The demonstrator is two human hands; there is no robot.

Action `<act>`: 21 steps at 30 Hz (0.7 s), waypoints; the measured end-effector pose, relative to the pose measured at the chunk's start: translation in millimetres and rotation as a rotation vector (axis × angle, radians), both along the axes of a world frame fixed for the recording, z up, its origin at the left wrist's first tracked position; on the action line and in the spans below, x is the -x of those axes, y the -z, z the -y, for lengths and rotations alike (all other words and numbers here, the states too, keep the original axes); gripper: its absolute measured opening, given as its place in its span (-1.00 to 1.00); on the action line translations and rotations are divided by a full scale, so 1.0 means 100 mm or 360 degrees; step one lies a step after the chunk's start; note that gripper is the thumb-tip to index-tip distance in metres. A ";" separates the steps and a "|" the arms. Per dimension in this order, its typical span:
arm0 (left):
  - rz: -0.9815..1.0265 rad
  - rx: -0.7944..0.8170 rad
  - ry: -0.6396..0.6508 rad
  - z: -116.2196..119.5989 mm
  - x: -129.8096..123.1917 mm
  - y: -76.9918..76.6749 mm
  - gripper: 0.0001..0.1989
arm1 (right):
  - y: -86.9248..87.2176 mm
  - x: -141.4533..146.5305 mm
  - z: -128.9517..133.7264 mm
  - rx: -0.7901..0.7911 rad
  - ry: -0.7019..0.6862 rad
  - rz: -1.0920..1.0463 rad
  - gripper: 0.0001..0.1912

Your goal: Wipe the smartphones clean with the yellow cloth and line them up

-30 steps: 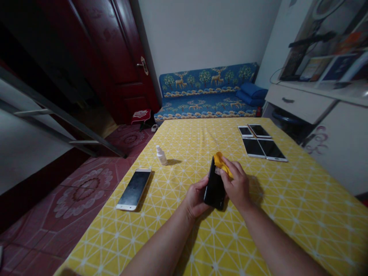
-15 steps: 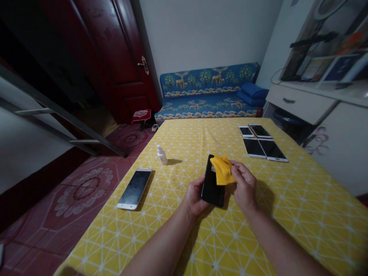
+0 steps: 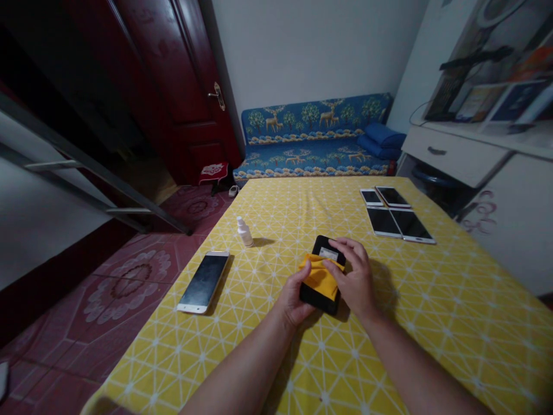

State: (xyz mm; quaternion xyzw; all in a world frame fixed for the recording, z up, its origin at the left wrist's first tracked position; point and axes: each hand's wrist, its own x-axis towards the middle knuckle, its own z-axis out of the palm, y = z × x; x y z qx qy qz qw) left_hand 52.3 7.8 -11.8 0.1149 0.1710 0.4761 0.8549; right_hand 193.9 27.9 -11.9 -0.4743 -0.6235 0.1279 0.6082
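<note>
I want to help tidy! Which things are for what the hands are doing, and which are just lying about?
In use:
black phone, in the left hand
yellow cloth, held by the right hand
maybe the white bottle, standing nearby

Probably lying about:
white-edged phone on the left
four phones on the right
red stool

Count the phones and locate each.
6: a black phone in the left hand; a white-framed phone near the bottle; grouped at right, the back-left phone, back-right phone, front-left phone and front-right phone.
</note>
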 end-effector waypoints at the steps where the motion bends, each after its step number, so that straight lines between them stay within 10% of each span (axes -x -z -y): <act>1: -0.0040 -0.0005 0.0013 0.00 0.00 0.01 -0.65 | 0.01 0.01 0.00 0.0043 0.0055 -0.0137 -0.57; 5: -0.0091 -0.0049 0.0155 0.01 0.01 0.02 -0.63 | 0.00 0.04 0.03 0.0506 0.0061 -0.0967 -0.39; 10: -0.0122 -0.0090 0.0270 0.03 0.00 -0.01 -0.54 | -0.15 0.02 0.07 0.1169 -0.0800 -0.1649 -0.19; 21: -0.0730 -0.0331 0.0002 0.12 -0.17 0.00 -0.50 | -0.11 -0.14 -0.08 0.1108 -0.1121 -0.1968 -0.21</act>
